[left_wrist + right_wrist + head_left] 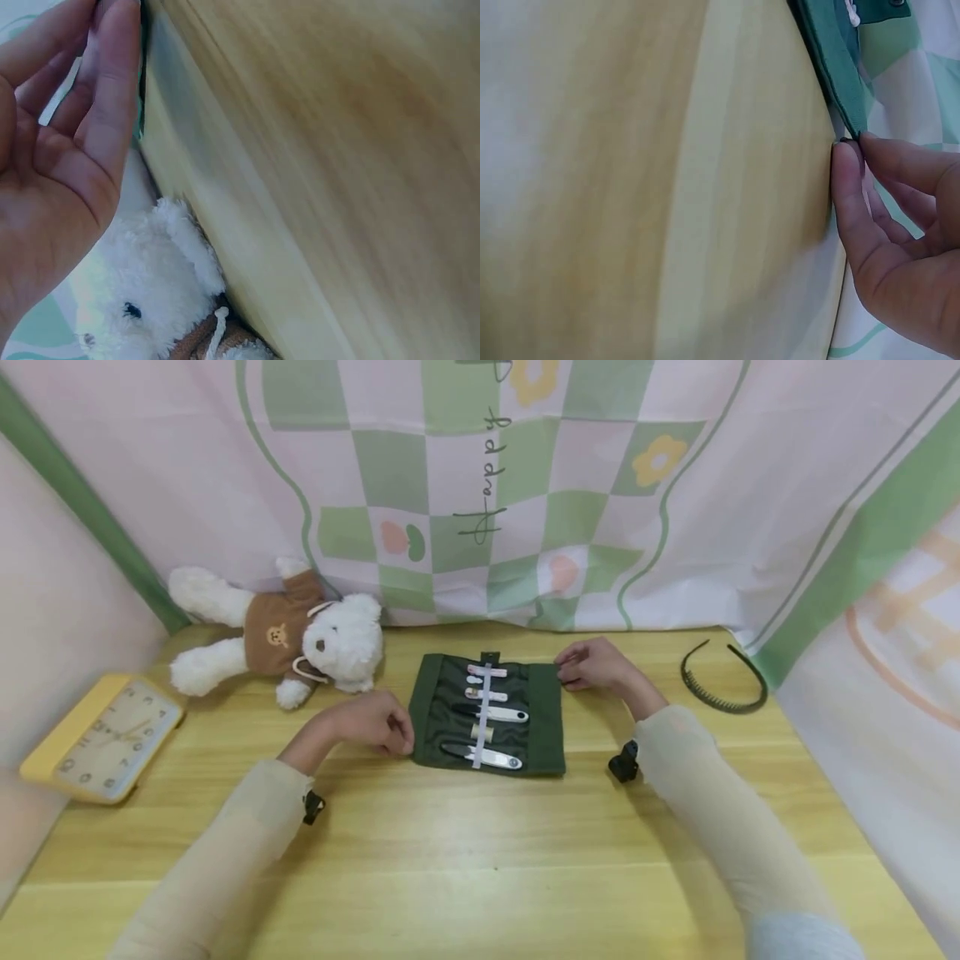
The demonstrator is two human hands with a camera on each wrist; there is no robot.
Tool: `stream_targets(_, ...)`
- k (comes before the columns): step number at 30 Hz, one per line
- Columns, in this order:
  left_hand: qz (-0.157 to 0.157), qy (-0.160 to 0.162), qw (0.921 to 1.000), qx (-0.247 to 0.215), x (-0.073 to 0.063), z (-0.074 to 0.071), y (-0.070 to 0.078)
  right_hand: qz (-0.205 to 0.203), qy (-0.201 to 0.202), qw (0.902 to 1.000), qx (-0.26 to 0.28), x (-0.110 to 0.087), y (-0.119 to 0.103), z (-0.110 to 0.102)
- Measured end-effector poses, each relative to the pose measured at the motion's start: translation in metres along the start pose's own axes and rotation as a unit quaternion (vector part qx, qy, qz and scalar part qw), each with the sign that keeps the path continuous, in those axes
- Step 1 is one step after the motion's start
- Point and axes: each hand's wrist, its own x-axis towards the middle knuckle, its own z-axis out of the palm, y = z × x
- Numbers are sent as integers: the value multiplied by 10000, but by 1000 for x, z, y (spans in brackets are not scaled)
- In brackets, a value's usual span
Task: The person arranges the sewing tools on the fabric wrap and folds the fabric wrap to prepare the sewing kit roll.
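A dark green fabric tool roll (pixel 545 718) lies unfolded on the table. A pale strap (pixel 483 714) crosses several small tools in it, among them an upper white-handled tool (pixel 510 715) and a lower white-handled tool (pixel 501 758), each with a dark end. At the roll's lower left edge, my left hand (pixel 371 724) pinches the fabric; its fingertips are partly cut off in the left wrist view. My right hand (pixel 596 664) holds the upper right corner between thumb and finger, which the right wrist view shows closely at the roll's edge (pixel 832 67).
A white plush bear (pixel 277 635) in a brown top lies at the back left. Near the left edge stands a yellow clock (pixel 105 735). A dark toothed headband (pixel 723 685) rests at the right. Behind the wooden table (pixel 480 860) hangs a checked curtain (pixel 465 468).
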Motion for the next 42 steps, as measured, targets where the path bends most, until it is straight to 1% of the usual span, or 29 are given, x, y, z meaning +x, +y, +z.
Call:
stream_targets(4,192,-268,9994,-84,-3,3,-4,-13,2,10000,-96,5,-1,2)
stream_targets(6,194,-394,9988,-205,-3,4,-6,-34,27,9999,-113,7,-3,3)
stream_targets(9,153,-479,9984,-265,-4,7,-8,-22,55,10000,-59,10,-4,5)
stream_targets(13,152,-460,9985,-271,-4,9,-11,2,90,10000,-41,14,-6,7)
stream_targets(18,147,-454,9982,-353,-5,11,-12,7,128,9999,-17,19,-6,8)
stream_targets(21,50,-491,9977,-455,-5,13,-12,1,168,9999,2,21,-6,8)
stream_targets(24,-71,-493,9969,-603,-6,14,-14,-14,198,9998,20,23,-7,10)
stream_targets(27,-212,-467,9950,-852,-8,15,-16,-57,172,9998,26,23,-7,10)
stream_targets(31,-302,-420,9918,-1172,-9,16,-19,-46,180,9998,2,23,-8,9)
stream_targets(39,-480,-334,9864,-1536,-9,16,-21,-72,146,9999,10,23,-9,8)
stream_targets(42,-470,-347,9861,-1553,-10,15,-21,-118,118,9999,21,22,-9,7)
